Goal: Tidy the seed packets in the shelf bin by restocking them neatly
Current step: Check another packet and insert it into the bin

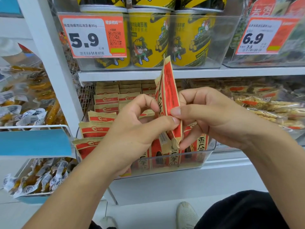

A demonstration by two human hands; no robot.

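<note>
A small upright stack of tan and red seed packets (168, 90) is held edge-on above the clear shelf bin (207, 156). My left hand (137, 123) pinches the stack from the left with thumb and fingers. From the right, my right hand (209, 116) pinches it with the thumb near the middle and fingers at the bottom edge. More seed packets (97, 129) stand in rows inside the bin, those at the front showing black characters. My hands hide the middle of the bin.
Yellow snack tubs (149, 38) sit in a clear bin on the shelf above, with price tags 5.9 (92, 37) and 6.9 (262, 37). Wrapped snacks fill wire baskets (31, 100) at the left. Bagged crackers (267, 106) lie at the right. My shoes (186, 215) are below.
</note>
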